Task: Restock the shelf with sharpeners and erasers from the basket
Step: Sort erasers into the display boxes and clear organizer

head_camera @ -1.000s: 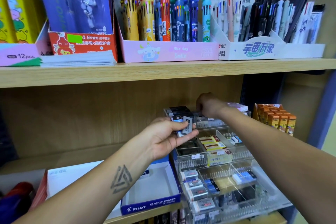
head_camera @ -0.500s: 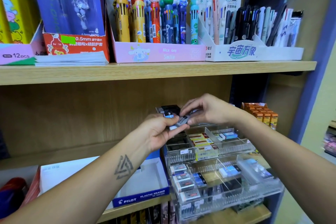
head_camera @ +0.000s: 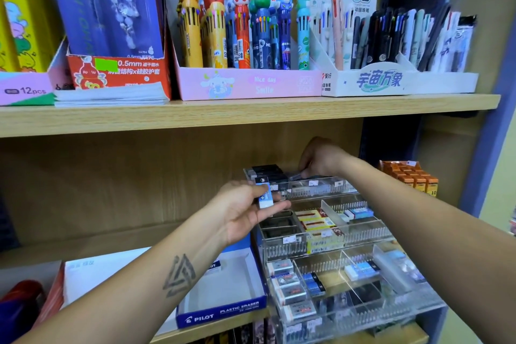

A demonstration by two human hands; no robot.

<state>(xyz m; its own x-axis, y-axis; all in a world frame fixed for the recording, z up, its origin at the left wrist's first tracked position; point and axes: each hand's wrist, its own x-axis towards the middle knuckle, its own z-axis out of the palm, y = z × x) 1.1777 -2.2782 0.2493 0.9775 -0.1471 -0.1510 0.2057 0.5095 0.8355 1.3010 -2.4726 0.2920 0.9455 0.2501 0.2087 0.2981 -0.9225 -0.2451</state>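
Observation:
A tiered clear acrylic organizer [head_camera: 363, 232] with erasers in its compartments stands on the lower shelf. My left hand [head_camera: 245, 211] holds a few small boxed erasers [head_camera: 265, 194], blue, white and black, just left of the organizer's top tier. My right hand [head_camera: 321, 160] reaches over the back top tier and pinches a small dark eraser [head_camera: 298, 176] at the compartment's rim. Black erasers [head_camera: 268, 172] fill the top left compartment. No basket is in view.
A blue Pilot plastic eraser box [head_camera: 223, 313] lies left of the organizer. Orange boxes [head_camera: 413, 179] stand at the right. The upper shelf board [head_camera: 251, 114] carries pen displays [head_camera: 245, 36] close above my hands. A blue upright [head_camera: 485, 148] bounds the right side.
My right hand took an eraser from the stack in my left hand and moved back up to the top rear compartment. My left hand has stayed beside the organizer.

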